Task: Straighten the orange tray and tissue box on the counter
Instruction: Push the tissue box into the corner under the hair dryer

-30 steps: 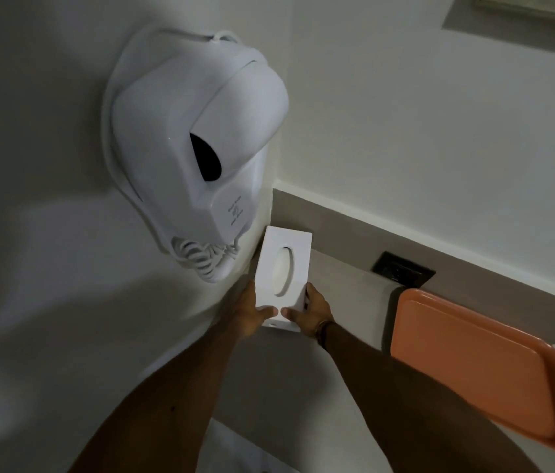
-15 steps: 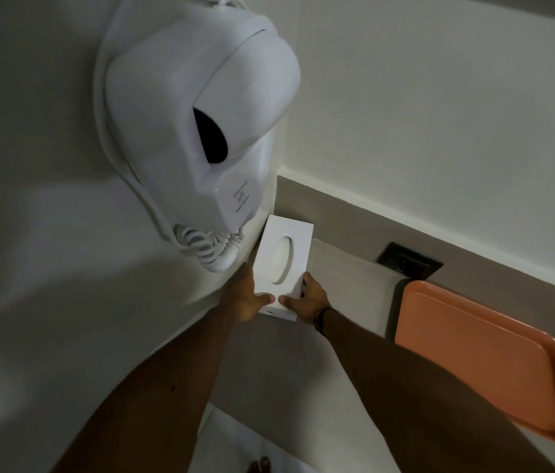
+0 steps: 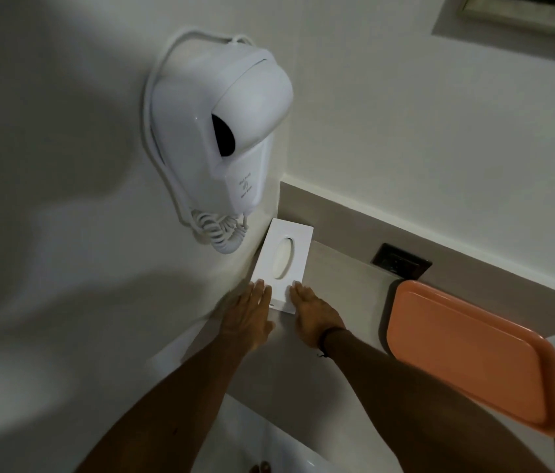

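Observation:
A white tissue box [image 3: 284, 259] with an oval slot lies flat on the beige counter [image 3: 341, 295], pushed into the corner against the left wall. My left hand [image 3: 247, 315] and my right hand [image 3: 313, 315] lie flat with fingers straight, their fingertips touching the box's near end on either side. Neither hand grips it. The orange tray [image 3: 467, 349] sits empty on the counter to the right, apart from both hands, its far right corner reaching past the counter edge.
A white wall-mounted hair dryer [image 3: 221, 138] with a coiled cord [image 3: 221, 233] hangs on the left wall just above the box. A dark socket [image 3: 400, 261] is set in the backsplash behind the tray. A white basin edge [image 3: 269, 448] shows below my arms.
My hands have let go of the box's near end and flattened out, fingertips resting against it. The box sits a little deeper in the corner.

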